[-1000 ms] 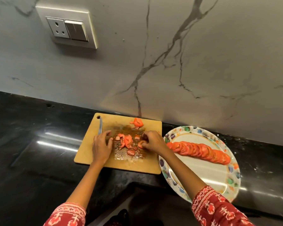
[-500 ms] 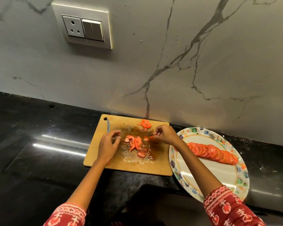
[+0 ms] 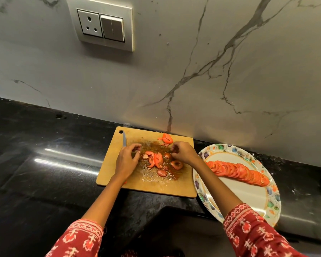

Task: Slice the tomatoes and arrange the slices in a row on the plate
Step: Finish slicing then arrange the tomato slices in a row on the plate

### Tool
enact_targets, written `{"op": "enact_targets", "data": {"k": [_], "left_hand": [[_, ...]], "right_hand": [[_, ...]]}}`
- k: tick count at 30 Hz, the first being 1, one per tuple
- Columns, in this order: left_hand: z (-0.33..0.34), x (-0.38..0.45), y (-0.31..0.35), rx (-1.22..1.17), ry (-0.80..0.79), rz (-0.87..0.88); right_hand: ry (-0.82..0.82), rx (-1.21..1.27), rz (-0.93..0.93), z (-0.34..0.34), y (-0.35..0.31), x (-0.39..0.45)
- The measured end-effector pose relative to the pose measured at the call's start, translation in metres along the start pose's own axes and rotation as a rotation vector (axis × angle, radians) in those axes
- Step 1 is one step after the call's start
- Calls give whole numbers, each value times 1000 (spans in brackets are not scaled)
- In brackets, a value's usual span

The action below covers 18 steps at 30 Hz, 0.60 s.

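A: What sits on the black bench [image 3: 44, 182]?
B: A wooden board [image 3: 182, 184] at the centre, the patterned plate [image 3: 246, 197] to its right with a row of tomato slices [image 3: 239, 172] across it

A: And the hands?
B: Both over the board. The left hand [image 3: 127, 161] is curled, its grip unclear, a knife blade [image 3: 124, 139] showing beyond it. The right hand [image 3: 183, 152] hovers, fingers bent, above loose tomato pieces [image 3: 156, 160]; I cannot tell whether it holds one

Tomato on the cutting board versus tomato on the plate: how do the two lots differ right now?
The pieces on the cutting board lie scattered and irregular, in wet juice and seeds; the slices on the plate form one overlapping row on a dry surface. The board pieces sit between both hands; the plate slices go untouched. Both are red cut tomato.
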<state>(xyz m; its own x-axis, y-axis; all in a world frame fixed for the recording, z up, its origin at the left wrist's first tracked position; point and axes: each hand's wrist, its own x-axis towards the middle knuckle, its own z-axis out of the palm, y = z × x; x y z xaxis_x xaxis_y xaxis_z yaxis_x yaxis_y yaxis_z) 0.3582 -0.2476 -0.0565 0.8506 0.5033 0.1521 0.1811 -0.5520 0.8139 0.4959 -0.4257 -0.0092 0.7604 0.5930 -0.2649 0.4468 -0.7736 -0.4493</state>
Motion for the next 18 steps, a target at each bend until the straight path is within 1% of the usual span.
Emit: {"op": "enact_targets", "data": {"k": [3, 7, 11, 13, 16, 18], "left_hand": [[0, 0, -1, 3, 4, 1], [-2, 1, -1, 8, 1, 3], [-3, 4, 0, 27, -20, -16], [-4, 5, -1, 40, -31, -20], [-4, 5, -4, 42, -32, -8], [-3, 5, -4, 42, -28, 2]], "right_hand": [[67, -8, 18, 8, -5, 9], [212, 12, 59, 7, -8, 18], [298, 124, 173, 2, -17, 32], [275, 160, 224, 4, -22, 40], [164, 249, 292, 7, -27, 49], [124, 307, 305, 5, -25, 50]]}}
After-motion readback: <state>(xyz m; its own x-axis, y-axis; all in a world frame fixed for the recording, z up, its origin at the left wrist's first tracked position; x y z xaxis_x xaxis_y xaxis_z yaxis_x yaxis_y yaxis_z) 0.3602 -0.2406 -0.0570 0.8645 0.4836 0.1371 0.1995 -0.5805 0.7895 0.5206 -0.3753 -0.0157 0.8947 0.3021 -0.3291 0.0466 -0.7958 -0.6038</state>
